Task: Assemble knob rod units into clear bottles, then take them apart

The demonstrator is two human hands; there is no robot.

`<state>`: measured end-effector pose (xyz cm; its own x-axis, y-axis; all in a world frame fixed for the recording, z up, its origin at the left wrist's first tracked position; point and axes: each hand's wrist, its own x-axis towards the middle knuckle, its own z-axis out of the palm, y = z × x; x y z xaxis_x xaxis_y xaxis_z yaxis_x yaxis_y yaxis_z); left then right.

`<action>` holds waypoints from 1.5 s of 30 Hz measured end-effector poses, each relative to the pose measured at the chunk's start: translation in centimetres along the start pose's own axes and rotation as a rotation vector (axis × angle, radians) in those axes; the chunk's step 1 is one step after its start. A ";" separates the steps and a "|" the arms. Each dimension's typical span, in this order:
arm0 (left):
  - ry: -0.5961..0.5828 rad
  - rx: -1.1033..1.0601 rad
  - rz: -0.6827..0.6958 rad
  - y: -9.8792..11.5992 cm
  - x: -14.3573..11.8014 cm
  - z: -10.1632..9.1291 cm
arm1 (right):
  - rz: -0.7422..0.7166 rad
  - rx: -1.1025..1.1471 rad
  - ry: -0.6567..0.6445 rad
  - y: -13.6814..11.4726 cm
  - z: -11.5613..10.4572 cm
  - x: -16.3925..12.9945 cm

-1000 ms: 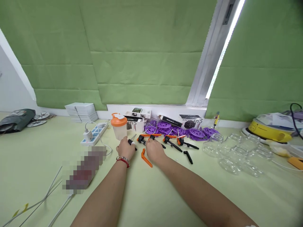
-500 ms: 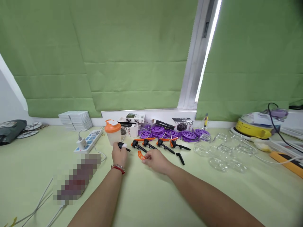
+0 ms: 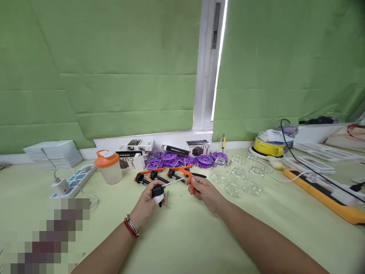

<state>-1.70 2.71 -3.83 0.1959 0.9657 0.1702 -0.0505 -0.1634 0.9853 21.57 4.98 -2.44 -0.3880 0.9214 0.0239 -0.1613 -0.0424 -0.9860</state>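
Note:
My left hand (image 3: 148, 201) grips a black handle part (image 3: 157, 192) with a thin metal rod sticking out toward the right. My right hand (image 3: 205, 191) holds an orange curved plastic arm (image 3: 190, 179) just above the table, near the rod's tip. Both hands hover over the pale green table (image 3: 182, 236). Behind them lies a row of assembled black-and-orange clamps (image 3: 155, 176), and behind those a pile of purple plastic wheels (image 3: 182, 159).
An orange-lidded shaker cup (image 3: 108, 167) stands left, beside a power strip (image 3: 71, 180). Small boxes (image 3: 137, 146) line the sill. Clear glass cups (image 3: 239, 177) cluster right, with a yellow device (image 3: 269, 146) and a long orange bar (image 3: 325, 196) beyond. A pixelated patch covers the lower left.
Both hands have lifted their parts off the table and brought them toward each other. The camera view has swung right, so everything sits further left in frame.

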 end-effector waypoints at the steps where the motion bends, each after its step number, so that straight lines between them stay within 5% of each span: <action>1: -0.008 -0.009 0.005 0.1 -0.1 0.2 | 0.004 -0.008 -0.007 -0.1 0.1 0.1; 23: 0.099 0.003 0.048 1.8 -0.7 1.1 | -0.011 -0.008 -0.210 -0.1 -0.4 -0.5; 34: 0.017 -0.102 0.016 1.1 -0.7 1.5 | -0.021 0.019 -0.192 -0.1 -0.7 -0.3; 45: 0.095 0.121 -0.033 2.5 -1.4 2.6 | 0.076 0.254 -0.239 1.0 -0.8 -0.1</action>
<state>0.45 0.47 -1.58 0.1012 0.9849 0.1405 0.0736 -0.1483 0.9862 22.21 5.17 -3.53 -0.6041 0.7967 0.0198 -0.3325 -0.2294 -0.9148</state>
